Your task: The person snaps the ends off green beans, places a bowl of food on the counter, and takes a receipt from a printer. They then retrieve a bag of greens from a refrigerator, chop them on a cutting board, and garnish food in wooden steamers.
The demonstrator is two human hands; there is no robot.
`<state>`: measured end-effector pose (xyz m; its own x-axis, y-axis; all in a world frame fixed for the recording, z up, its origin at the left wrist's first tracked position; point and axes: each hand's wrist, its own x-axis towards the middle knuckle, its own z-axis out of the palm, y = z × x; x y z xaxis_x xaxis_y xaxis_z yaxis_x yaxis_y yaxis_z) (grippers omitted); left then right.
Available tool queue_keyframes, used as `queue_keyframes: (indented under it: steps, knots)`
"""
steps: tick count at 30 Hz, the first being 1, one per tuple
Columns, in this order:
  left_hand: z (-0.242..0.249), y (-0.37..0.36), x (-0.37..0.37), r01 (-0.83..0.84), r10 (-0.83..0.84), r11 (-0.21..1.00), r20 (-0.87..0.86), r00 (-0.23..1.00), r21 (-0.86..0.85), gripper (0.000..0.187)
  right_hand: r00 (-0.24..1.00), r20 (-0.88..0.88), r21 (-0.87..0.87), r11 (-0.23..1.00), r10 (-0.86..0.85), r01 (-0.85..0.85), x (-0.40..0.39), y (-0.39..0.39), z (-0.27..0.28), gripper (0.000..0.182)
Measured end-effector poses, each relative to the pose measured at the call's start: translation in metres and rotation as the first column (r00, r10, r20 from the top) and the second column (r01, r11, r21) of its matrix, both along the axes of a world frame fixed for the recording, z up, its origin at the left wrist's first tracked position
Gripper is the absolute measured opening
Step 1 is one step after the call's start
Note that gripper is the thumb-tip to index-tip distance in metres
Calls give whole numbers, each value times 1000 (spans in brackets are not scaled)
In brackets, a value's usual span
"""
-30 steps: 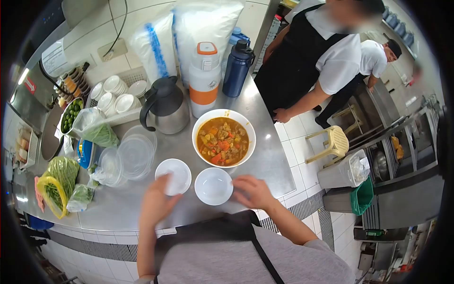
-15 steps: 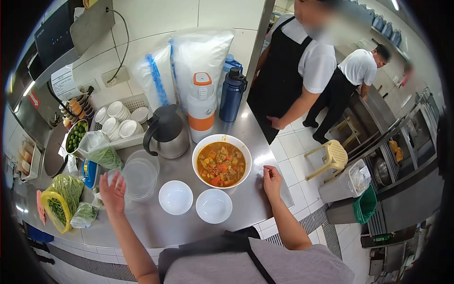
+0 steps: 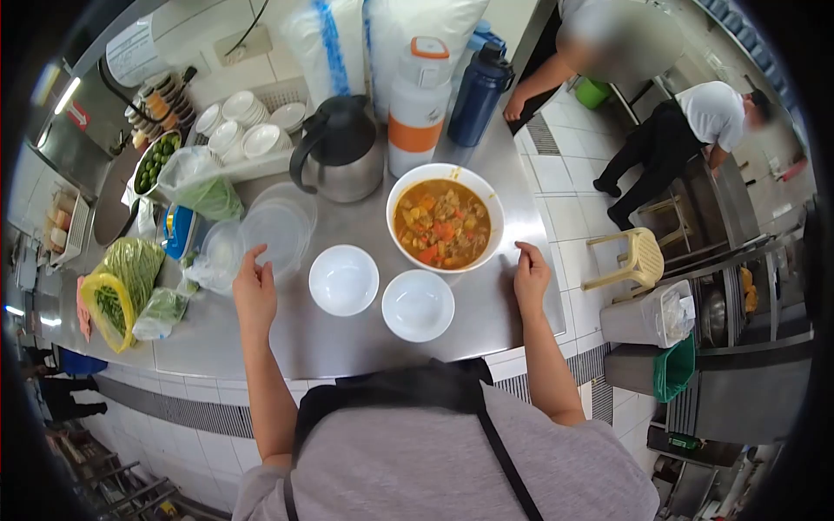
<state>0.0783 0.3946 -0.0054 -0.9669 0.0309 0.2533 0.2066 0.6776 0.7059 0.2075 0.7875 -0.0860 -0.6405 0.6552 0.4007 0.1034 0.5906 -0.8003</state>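
A large white bowl of chunky stew (image 3: 441,224) stands on the steel counter. Two white bowls without food, the left bowl (image 3: 343,280) and the right bowl (image 3: 418,306), sit side by side in front of it. My left hand (image 3: 255,291) is beside the clear plastic lids (image 3: 276,227), fingers loosely bent and apart, holding nothing. Just right of the stew bowl, my right hand (image 3: 531,278) is over the counter edge side with its index finger stretched toward the bowl, and nothing shows in it.
Behind the stew stand a steel jug (image 3: 340,156), an orange-and-white bottle (image 3: 418,113) and a blue bottle (image 3: 480,95). Bagged greens (image 3: 130,278) lie at the left, near a basket of white cups (image 3: 248,108). Two people are beyond the counter, near a plastic stool (image 3: 638,259).
My left hand has come down from its raised, spread pose toward the lids. My right hand's fingers have loosened. The view has shifted, and the nearer person has bent over.
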Motion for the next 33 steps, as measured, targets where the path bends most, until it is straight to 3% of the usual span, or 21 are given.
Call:
queue_keyframes:
  steps: [4,9,11,13,16,19,21,23,26,28,29,30,31,33]
  knots:
    - [0,-2,4,-43,43,998,13,999,36,25,996,5,-121,989,-88,88,0,-2,6,16]
    - [1,-5,10,-55,54,998,51,997,28,21,996,27,-123,989,-85,88,1,1,2,16]
    - [2,-7,12,-70,67,997,66,996,35,21,993,43,-111,988,-105,110,2,1,3,16]
    - [0,-12,13,-67,66,997,53,996,28,21,993,27,16,993,-116,115,2,5,-2,16]
    - [2,-21,12,-84,83,995,28,996,62,21,989,16,-127,981,-144,145,2,7,3,16]
    - [14,-32,8,-103,105,990,-15,994,98,20,946,-224,-171,965,-235,199,-7,32,-23,20]
    - [20,-41,8,-111,116,988,-38,992,107,19,970,-137,-469,875,-202,116,-6,23,17,31]
    - [23,-49,9,-117,128,985,-80,989,123,19,929,-363,-308,950,-76,-43,-26,9,61,41]
    - [22,-60,18,-110,121,979,-53,991,170,19,885,-457,-85,986,87,-141,-62,-34,153,25]
    - [25,-71,25,-115,127,976,-53,991,187,19,758,-555,96,931,344,-352,-93,-68,206,21]
    - [24,-79,27,-111,127,975,-72,989,191,19,736,-522,219,902,431,-373,-106,-87,231,22]
    - [21,-89,30,-125,138,975,-59,989,186,19,697,-486,202,844,527,-497,-119,-106,255,19]
    - [19,-100,31,-137,148,974,-46,988,180,20,634,-381,616,696,673,-369,-135,-119,283,17]
    - [19,-125,33,-142,158,974,-75,985,178,19,560,-383,784,579,735,-224,-160,-170,337,16]
